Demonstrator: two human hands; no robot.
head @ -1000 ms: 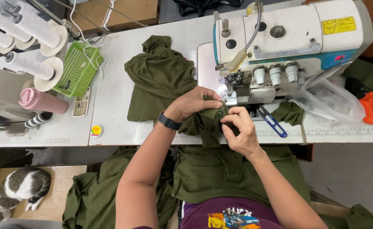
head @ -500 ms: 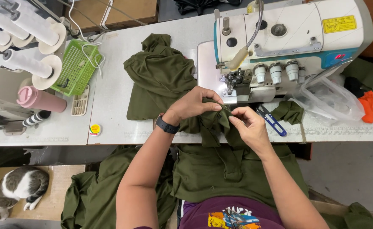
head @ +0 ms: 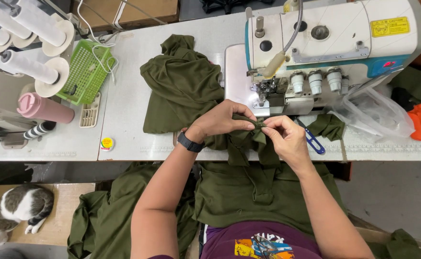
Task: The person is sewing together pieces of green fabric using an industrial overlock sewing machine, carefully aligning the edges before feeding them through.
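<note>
Both hands, left (head: 224,120) and right (head: 287,136), pinched shut on bunched, wrinkled olive-green fabric (head: 248,139)

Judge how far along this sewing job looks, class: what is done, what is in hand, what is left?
Done, perhaps: a green piece lies heaped left of the machine. In hand: the left hand and right hand pinch a bunched fold of green garment at the table edge, short of the needle. Left, likely: that fold unsewn; more green cloth hangs below.

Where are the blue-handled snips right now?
In the head view, the blue-handled snips lie on the table just right of the right hand, below the sewing machine and left of the clear plastic bag.
</note>
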